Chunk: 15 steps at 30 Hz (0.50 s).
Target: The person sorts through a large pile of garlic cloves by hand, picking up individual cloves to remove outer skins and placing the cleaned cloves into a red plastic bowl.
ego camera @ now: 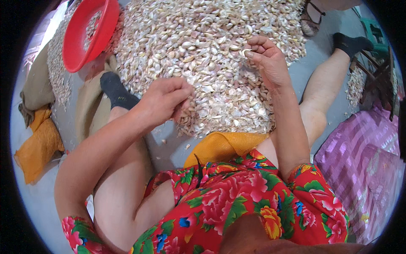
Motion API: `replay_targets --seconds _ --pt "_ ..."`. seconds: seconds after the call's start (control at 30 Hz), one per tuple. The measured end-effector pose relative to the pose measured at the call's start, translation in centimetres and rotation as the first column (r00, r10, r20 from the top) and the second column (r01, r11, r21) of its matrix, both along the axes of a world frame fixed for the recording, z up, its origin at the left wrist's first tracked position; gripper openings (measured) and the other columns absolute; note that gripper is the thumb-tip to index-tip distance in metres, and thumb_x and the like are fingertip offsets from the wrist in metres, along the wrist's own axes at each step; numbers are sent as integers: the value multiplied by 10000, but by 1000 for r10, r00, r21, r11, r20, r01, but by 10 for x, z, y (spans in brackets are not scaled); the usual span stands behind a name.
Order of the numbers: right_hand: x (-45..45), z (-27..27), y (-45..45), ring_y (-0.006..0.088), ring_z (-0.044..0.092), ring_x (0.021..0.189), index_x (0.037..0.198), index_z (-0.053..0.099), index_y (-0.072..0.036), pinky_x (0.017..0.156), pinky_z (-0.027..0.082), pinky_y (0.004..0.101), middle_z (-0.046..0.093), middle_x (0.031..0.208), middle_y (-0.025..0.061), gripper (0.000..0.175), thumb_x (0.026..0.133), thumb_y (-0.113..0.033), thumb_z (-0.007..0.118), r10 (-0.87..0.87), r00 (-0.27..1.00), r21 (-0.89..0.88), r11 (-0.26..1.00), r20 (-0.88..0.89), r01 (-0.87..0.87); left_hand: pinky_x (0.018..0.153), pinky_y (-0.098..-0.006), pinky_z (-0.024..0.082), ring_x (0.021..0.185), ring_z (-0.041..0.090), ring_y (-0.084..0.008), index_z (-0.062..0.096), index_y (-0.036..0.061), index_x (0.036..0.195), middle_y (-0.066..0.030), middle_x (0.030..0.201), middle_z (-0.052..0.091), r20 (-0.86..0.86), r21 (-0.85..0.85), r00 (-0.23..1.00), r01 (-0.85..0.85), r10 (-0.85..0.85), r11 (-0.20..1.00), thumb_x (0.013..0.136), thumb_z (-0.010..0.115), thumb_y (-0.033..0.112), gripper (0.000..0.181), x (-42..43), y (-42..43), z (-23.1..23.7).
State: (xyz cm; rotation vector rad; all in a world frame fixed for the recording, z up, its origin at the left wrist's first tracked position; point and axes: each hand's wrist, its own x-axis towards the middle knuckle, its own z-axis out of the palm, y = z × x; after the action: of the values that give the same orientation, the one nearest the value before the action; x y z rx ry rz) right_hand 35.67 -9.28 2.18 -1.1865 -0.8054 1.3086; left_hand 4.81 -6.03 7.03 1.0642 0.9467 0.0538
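Observation:
A wide heap of garlic cloves (pixel 203 63), many with papery skins, is spread on the floor between my outstretched legs. Above its right part is my right hand (pixel 271 60), with thumb and fingers pinching a small, pale, curved bit of garlic (pixel 246 51). My left hand (pixel 166 100) hovers over the heap's near left edge, its fingers curled downward. Blur and the back of the hand hide whether anything is between those fingertips.
A red plastic basin (pixel 109 28) with cloves stands tilted at upper left. An orange mesh sack (pixel 222 147) lies before my lap, another orange bag (pixel 41 146) at far left. A purple striped cloth (pixel 352 171) is at right, near a wooden stool (pixel 374 76).

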Motion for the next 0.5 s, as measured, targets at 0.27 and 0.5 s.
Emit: replay_targets --seconds 0.27,0.5 --pt "-58 20 -25 99 652 857 1128 633 -37 780 546 241 697 965 29 327 821 15 732 176 982 40 984 -65 -173 460 -189 390 539 539 -45 629 35 1102 -21 866 678 220 -222 953 -157 206 962 1004 531 158 186 42 -8 14" --pt "-66 15 -35 82 640 821 1091 679 -54 734 541 233 707 949 26 278 826 -12 752 127 992 31 991 4 -127 472 -174 427 559 560 -34 638 35 1021 -23 870 693 132 -97 986 -90 102 991 972 602 133 115 46 -14 12"
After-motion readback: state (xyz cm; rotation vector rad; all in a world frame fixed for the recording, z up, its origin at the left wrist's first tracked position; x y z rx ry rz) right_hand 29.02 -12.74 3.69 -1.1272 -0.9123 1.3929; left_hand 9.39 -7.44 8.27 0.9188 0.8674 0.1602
